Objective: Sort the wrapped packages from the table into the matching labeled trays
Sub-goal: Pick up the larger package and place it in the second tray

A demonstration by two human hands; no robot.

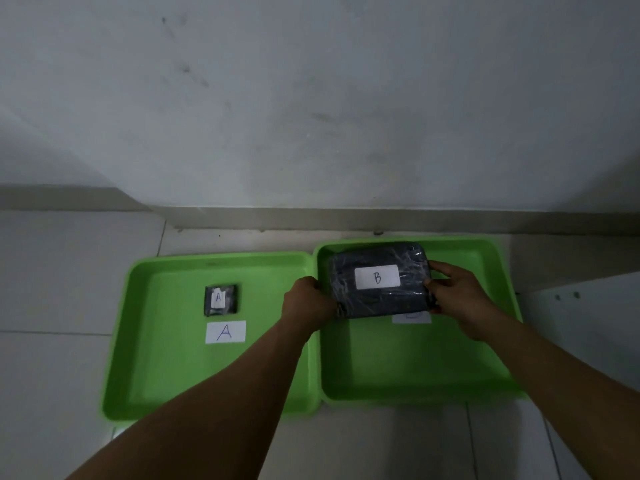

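A large dark package wrapped in clear film, labelled B, is held over the right green tray. My left hand grips its left end and my right hand grips its right end. The package covers most of that tray's own white label. The left green tray carries a white label A, and a small dark wrapped package marked A lies in it just behind the label.
Both trays sit side by side on a pale tiled floor, close to a grey wall with a skirting strip. A white panel edge shows at the right.
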